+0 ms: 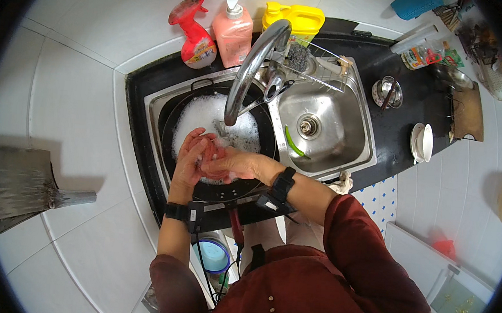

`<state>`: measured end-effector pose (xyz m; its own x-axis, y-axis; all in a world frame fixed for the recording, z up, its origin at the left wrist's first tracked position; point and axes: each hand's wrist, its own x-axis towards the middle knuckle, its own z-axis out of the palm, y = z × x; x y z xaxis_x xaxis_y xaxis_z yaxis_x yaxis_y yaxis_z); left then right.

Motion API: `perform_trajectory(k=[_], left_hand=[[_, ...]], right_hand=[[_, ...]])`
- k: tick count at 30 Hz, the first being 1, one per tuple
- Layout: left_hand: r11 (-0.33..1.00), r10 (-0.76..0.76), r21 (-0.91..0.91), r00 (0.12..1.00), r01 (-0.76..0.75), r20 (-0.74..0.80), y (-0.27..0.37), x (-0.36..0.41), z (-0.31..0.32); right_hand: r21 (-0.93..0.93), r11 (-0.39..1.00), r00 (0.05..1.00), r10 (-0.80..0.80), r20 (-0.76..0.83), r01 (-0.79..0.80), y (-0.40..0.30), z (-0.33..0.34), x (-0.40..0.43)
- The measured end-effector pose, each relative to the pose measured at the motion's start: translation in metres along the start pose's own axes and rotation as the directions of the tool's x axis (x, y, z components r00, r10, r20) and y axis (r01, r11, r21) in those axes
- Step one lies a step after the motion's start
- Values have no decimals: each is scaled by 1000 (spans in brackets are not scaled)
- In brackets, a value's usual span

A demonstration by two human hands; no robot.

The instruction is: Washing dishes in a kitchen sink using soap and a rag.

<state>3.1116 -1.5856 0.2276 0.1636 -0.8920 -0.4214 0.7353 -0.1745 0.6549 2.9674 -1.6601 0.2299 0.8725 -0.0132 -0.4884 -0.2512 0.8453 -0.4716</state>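
Note:
Both of my hands meet over a black pan (231, 193) in the left sink basin. White suds (197, 109) lie in the pan. Between my left hand (188, 161) and my right hand (237, 164) is a wet, reddish mesh scrubber (213, 156), with fingers of both hands wrapped around it and some foam on it. A chrome faucet (248, 69) arches above the suds, its spout just beyond my hands. Something greyish shows in the foam under the spout, too unclear to name. The pan's dark red handle (236, 225) points towards my body.
In the right basin (336, 119) lies a green chili pepper (294, 143). Behind the sink stand a red spray bottle (197, 43), a pink pump bottle (233, 35) and a yellow jug (304, 18). A wire rack (322, 78) holds steel wool. Metal bowls (387, 92) and white dishes (422, 142) are at right.

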Motion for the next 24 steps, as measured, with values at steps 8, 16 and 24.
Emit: perform_trajectory(k=[8,16,24], left_hand=[[971,-76,222,995,88,-62,-16,18,-2],[939,16,335,963,77,-268,-55,34,-26],[871,22,443,883,214,-469,-80,31,-53]], right_hand=[[-833,534,907,-266,-326,-143,12,-18,25],[-959,110,905,-319,-282,-261,10,-4,21],[-948,-217,942,-293,-163,-232,43,-16,46]])
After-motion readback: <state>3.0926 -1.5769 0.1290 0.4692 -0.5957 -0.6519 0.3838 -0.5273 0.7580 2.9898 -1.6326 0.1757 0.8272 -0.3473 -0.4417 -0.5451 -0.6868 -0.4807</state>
